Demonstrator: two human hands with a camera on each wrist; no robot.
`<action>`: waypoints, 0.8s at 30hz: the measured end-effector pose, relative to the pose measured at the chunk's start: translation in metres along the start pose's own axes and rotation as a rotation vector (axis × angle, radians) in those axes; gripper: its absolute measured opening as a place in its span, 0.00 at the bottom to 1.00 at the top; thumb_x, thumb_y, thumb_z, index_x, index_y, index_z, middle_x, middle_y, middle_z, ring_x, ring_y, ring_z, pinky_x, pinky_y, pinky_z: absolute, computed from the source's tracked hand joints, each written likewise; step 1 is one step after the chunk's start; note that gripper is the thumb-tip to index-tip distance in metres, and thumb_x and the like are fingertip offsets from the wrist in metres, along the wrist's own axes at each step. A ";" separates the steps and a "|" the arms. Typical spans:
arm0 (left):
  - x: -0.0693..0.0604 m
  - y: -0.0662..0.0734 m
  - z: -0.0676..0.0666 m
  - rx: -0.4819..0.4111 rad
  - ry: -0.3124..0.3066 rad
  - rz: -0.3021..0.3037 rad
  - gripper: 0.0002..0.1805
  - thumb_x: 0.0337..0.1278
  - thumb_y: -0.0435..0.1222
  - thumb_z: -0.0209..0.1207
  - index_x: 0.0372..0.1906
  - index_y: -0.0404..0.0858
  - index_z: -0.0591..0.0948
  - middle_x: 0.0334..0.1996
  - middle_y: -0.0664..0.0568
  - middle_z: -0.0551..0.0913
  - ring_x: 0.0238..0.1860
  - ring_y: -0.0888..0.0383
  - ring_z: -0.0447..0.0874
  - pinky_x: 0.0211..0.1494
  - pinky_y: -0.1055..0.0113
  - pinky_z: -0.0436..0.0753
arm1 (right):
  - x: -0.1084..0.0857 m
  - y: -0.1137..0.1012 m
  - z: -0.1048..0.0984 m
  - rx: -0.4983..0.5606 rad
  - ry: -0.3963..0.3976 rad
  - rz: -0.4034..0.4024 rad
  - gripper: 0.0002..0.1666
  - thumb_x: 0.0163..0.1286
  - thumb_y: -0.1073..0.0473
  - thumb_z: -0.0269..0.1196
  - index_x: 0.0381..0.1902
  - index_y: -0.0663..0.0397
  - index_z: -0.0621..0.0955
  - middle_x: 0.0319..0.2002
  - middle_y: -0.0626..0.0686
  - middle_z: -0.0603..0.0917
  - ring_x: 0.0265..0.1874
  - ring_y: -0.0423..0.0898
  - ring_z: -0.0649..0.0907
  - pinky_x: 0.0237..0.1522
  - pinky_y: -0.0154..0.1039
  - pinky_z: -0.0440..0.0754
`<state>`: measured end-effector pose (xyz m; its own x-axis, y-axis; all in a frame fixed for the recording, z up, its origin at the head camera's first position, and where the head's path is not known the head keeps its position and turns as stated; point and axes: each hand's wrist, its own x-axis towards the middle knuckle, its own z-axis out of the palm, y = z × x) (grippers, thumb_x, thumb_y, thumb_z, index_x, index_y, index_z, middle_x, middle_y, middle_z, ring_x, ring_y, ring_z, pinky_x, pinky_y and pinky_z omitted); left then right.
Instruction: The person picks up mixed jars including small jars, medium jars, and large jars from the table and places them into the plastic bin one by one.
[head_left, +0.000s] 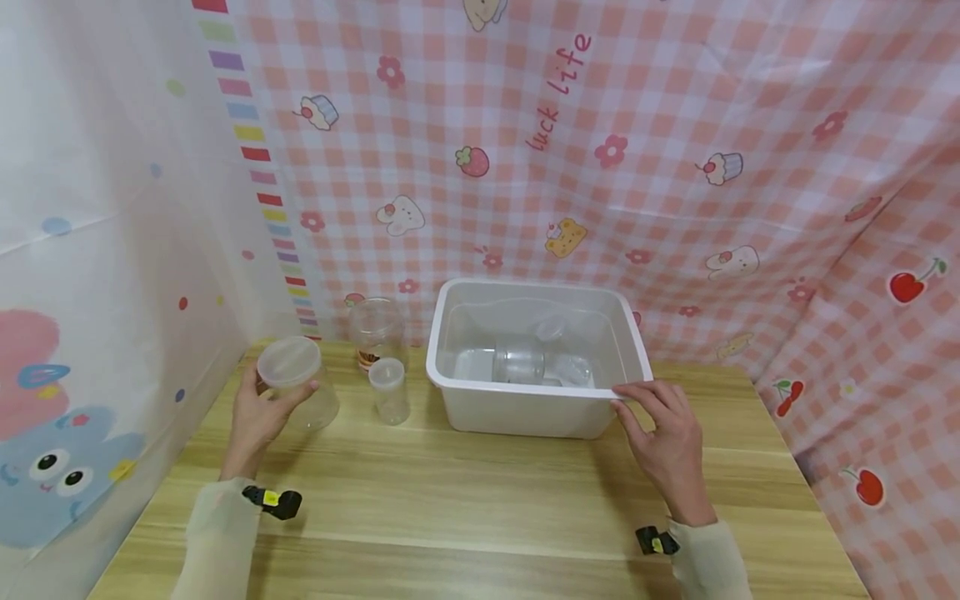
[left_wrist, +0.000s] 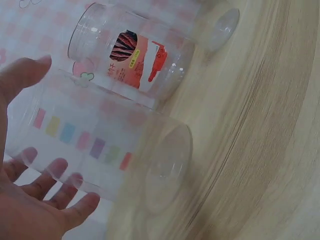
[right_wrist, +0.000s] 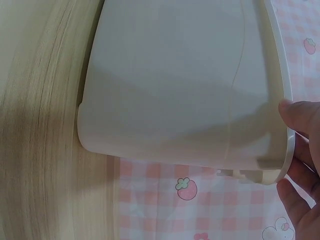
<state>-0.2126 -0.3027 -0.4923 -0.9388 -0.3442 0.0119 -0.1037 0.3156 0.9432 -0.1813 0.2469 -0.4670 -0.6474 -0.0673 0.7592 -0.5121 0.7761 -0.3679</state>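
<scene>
At the left of the table, my left hand [head_left: 257, 421] holds a large clear plastic jar [head_left: 318, 407] that stands upright with a frosted lid. In the left wrist view the thumb lies on one side of this jar [left_wrist: 125, 135], the fingers [left_wrist: 60, 192] on the other. A small lidded clear jar [head_left: 390, 403] stands to its right. Behind that is a clear jar with a red label [left_wrist: 140, 60]. My right hand [head_left: 667, 437] grips the front right corner of the white plastic tub [head_left: 521, 413] by its rim, thumb below the edge.
Several clear containers [head_left: 520, 362] lie inside the tub. The tub stands on a wooden table [head_left: 450, 508] close to a pink checked cloth [head_left: 525, 192] hanging behind. Hanging cloth also borders the table at left and right.
</scene>
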 end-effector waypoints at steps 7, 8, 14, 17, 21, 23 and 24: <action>-0.002 0.000 0.001 0.030 0.003 -0.005 0.55 0.52 0.51 0.75 0.79 0.41 0.57 0.71 0.41 0.65 0.70 0.46 0.63 0.73 0.42 0.70 | 0.000 0.000 0.001 0.000 0.008 -0.002 0.14 0.57 0.65 0.77 0.43 0.53 0.90 0.41 0.53 0.88 0.39 0.49 0.78 0.39 0.34 0.71; -0.002 0.001 0.001 0.026 0.005 -0.004 0.55 0.52 0.50 0.75 0.79 0.40 0.57 0.71 0.41 0.65 0.70 0.46 0.63 0.73 0.42 0.70 | 0.000 0.000 0.001 -0.001 0.008 -0.002 0.14 0.57 0.65 0.77 0.43 0.53 0.90 0.41 0.53 0.88 0.39 0.49 0.78 0.39 0.34 0.71; -0.005 0.004 0.001 0.020 0.013 -0.018 0.55 0.53 0.48 0.75 0.80 0.42 0.57 0.72 0.43 0.65 0.71 0.47 0.62 0.75 0.43 0.69 | 0.000 0.001 0.002 0.001 0.016 -0.011 0.15 0.57 0.66 0.77 0.43 0.52 0.90 0.41 0.52 0.88 0.38 0.49 0.77 0.38 0.33 0.70; -0.006 0.007 0.000 0.023 0.015 -0.014 0.55 0.53 0.49 0.75 0.80 0.43 0.57 0.72 0.44 0.65 0.71 0.48 0.62 0.76 0.43 0.69 | 0.000 0.001 0.002 0.002 0.018 -0.011 0.15 0.57 0.66 0.77 0.43 0.52 0.90 0.41 0.52 0.88 0.38 0.48 0.77 0.37 0.33 0.70; -0.006 0.013 -0.001 0.036 0.025 0.016 0.53 0.54 0.50 0.75 0.80 0.43 0.58 0.71 0.44 0.67 0.68 0.51 0.64 0.73 0.44 0.71 | 0.000 0.000 0.001 0.005 0.014 -0.003 0.14 0.57 0.65 0.77 0.43 0.52 0.90 0.41 0.52 0.88 0.38 0.48 0.77 0.38 0.33 0.70; -0.007 0.016 -0.001 0.048 0.029 0.035 0.52 0.55 0.50 0.74 0.80 0.45 0.59 0.69 0.46 0.68 0.66 0.54 0.65 0.71 0.46 0.72 | -0.001 0.000 0.001 0.006 0.013 -0.002 0.14 0.57 0.66 0.77 0.43 0.52 0.90 0.41 0.53 0.88 0.39 0.49 0.77 0.38 0.33 0.70; -0.006 0.018 -0.001 0.051 0.030 0.047 0.51 0.55 0.50 0.74 0.80 0.45 0.59 0.69 0.46 0.69 0.65 0.54 0.65 0.69 0.47 0.73 | -0.001 0.000 0.001 0.006 0.012 0.001 0.14 0.57 0.65 0.77 0.43 0.53 0.90 0.41 0.53 0.88 0.39 0.49 0.77 0.39 0.33 0.70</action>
<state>-0.2084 -0.2962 -0.4752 -0.9327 -0.3544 0.0670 -0.0766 0.3763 0.9233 -0.1813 0.2464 -0.4679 -0.6408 -0.0592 0.7655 -0.5154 0.7721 -0.3718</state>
